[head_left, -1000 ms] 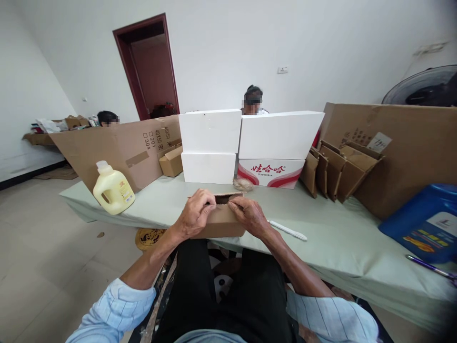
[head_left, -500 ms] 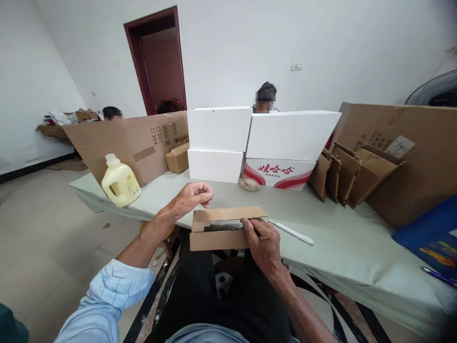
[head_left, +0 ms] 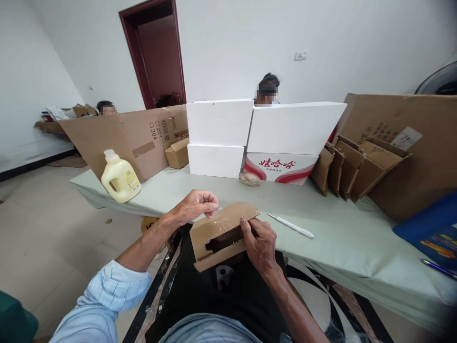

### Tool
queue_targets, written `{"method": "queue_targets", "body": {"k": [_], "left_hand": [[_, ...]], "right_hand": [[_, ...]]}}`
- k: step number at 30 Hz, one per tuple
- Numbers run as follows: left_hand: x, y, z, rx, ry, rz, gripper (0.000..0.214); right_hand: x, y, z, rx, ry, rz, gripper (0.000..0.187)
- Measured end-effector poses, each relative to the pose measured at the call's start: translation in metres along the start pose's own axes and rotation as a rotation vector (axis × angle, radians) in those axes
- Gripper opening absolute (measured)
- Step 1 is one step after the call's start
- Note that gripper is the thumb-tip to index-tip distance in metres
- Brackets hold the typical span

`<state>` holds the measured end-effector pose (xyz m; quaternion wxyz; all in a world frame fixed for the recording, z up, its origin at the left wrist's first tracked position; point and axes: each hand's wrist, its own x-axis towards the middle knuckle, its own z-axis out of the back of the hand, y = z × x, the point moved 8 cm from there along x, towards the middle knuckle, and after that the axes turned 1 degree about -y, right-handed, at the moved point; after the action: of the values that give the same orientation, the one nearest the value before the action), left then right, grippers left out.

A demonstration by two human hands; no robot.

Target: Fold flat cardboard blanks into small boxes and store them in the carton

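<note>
A small brown cardboard box (head_left: 214,233) with a slot cut in its face is tilted over my lap at the table's near edge. My right hand (head_left: 260,245) grips its right side, thumb on the upper flap. My left hand (head_left: 196,206) is pinched just above the box's upper left corner, on what looks like a strip of clear tape that runs to the flap. A white knife-like tool (head_left: 291,226) lies on the grey-green table cover (head_left: 339,238), right of the box.
A yellow jug (head_left: 119,176) stands at the left on the table. White foam boxes (head_left: 250,138) and a red-and-white carton (head_left: 280,167) are stacked at the back, with two people behind them. Folded brown boxes (head_left: 350,169) lean at the right, beside a blue object (head_left: 430,228).
Both hands were pressed on the box top on the table. My left hand let go and pinched above it, and my right hand tilted the box toward my lap.
</note>
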<state>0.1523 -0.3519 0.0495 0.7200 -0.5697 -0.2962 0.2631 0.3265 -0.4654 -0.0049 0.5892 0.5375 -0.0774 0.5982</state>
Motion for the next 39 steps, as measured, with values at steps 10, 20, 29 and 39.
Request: {"method": "queue_targets", "body": {"k": [10, 20, 29, 39], "left_hand": [[-0.017, 0.015, -0.018, -0.031, -0.002, 0.106, 0.019], [-0.014, 0.015, -0.028, 0.129, -0.046, 0.104, 0.011], [-0.014, 0.015, -0.035, 0.336, -0.095, 0.013, 0.002], [-0.033, -0.008, -0.045, 0.687, -0.146, -0.367, 0.010]], "right_hand": [[0.002, 0.001, -0.001, 0.016, -0.015, -0.008, 0.047], [0.002, 0.004, 0.002, 0.014, -0.072, 0.043, 0.048], [0.000, 0.004, 0.001, 0.012, -0.076, 0.035, 0.048], [0.001, 0.000, -0.001, 0.010, -0.059, 0.009, 0.050]]}}
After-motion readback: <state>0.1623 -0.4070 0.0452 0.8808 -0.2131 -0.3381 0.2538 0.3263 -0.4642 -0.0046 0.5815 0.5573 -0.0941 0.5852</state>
